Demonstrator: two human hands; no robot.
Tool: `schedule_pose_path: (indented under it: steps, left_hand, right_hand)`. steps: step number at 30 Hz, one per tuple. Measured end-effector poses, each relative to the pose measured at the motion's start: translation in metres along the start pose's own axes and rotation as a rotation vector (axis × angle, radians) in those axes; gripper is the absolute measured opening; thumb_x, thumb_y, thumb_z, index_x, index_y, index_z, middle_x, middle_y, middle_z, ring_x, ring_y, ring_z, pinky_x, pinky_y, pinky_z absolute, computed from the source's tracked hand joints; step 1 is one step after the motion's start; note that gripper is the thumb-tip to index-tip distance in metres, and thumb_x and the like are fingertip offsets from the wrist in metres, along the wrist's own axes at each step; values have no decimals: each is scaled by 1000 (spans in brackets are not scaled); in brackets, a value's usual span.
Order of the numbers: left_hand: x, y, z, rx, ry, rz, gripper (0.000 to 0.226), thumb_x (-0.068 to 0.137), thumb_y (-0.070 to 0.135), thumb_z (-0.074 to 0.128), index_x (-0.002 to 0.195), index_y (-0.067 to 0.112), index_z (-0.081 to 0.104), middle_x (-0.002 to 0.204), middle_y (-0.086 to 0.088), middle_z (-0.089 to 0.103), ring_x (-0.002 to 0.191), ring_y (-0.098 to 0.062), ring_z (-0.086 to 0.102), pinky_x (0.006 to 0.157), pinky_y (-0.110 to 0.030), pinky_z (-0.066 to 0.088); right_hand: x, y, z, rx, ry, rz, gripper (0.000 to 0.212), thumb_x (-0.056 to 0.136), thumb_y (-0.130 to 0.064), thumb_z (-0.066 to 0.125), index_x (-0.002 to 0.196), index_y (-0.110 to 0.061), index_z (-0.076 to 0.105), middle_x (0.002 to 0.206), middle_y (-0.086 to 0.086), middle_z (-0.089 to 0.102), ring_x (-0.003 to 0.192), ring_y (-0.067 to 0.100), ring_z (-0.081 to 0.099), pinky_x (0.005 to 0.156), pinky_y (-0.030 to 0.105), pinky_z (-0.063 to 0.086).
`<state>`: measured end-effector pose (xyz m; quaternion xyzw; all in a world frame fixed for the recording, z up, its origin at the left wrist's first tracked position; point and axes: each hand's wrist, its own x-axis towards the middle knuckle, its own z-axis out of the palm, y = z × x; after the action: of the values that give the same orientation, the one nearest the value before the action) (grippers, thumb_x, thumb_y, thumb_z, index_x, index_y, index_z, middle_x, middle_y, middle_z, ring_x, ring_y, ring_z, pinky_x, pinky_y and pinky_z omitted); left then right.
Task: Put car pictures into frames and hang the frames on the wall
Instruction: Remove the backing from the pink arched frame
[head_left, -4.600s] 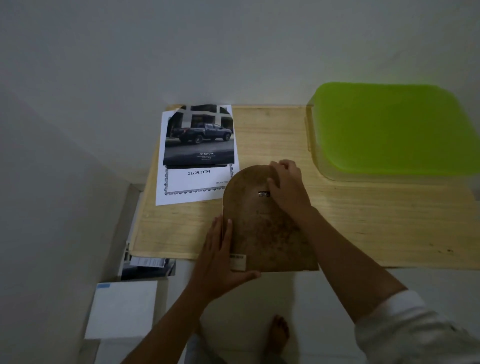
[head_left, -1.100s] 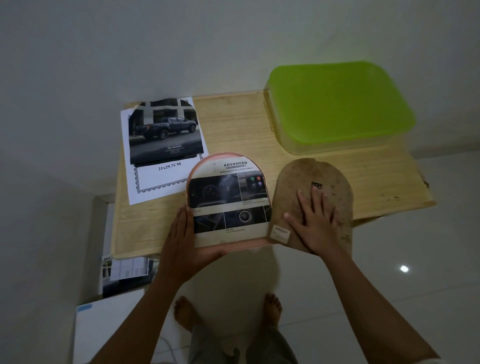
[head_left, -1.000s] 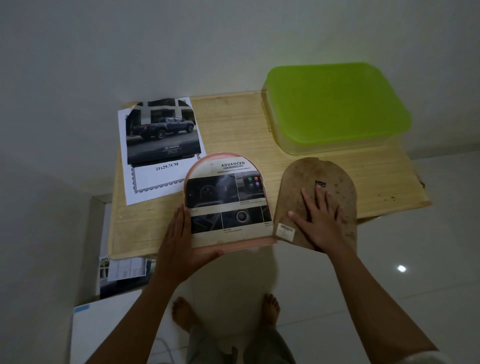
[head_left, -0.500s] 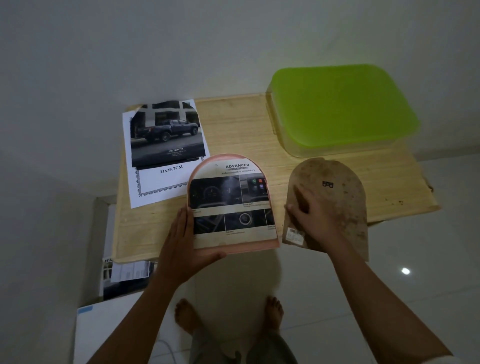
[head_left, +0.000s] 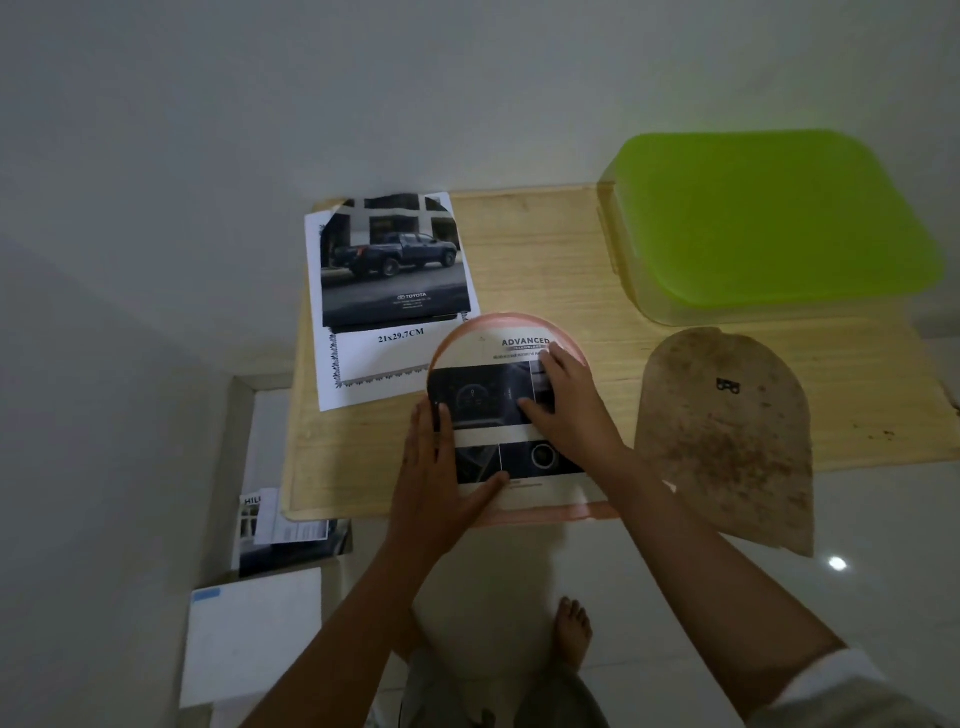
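Bench (head_left: 545, 270) is pale wood shoved against a white wall, dim room, glossy tile floor below. Left hand (head_left: 436, 467) and right hand (head_left: 569, 405) both lie flat and open on the car picture (head_left: 493, 410) sitting in the arched pink frame (head_left: 519, 322), covering its middle. Brown backing board (head_left: 727, 441) overhangs the edge; truck printout (head_left: 389, 291) curls at the wall.
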<state>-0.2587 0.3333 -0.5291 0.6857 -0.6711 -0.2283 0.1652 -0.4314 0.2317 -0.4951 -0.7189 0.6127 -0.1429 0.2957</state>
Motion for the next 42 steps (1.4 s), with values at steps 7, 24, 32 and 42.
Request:
schedule_pose_path:
  steps: [7,24,32,42]
  left_hand:
    - [1,-1,3,19,9,-5,96,78,76,26,144,22,-18,153,-7,-22,143,-20,-14,116,-42,11]
    - [1,-4,8,43,7,-1,97,81,73,30,144,20,-21,151,-6,-27,142,-19,-16,114,-38,7]
    - [0,-2,5,29,-6,-7,96,78,76,25,143,23,-22,151,-6,-27,141,-20,-16,113,-39,6]
    - [1,-2,3,10,-14,-8,99,78,76,28,145,19,-18,152,-5,-25,143,-21,-13,113,-41,8]
  right_hand:
    - [7,-2,6,-66,62,32,74,85,-35,62,143,-6,26,152,10,21,140,24,20,115,36,26]
    - [4,-11,11,-30,92,75,83,81,-41,66,144,-8,23,151,10,29,140,24,23,116,39,24]
    - [-4,-10,-5,92,134,52,65,78,-28,71,135,-18,40,134,3,51,123,21,47,99,39,44]
    - [-44,4,-8,477,271,276,49,79,-7,68,126,-11,53,117,8,62,102,19,60,83,29,54]
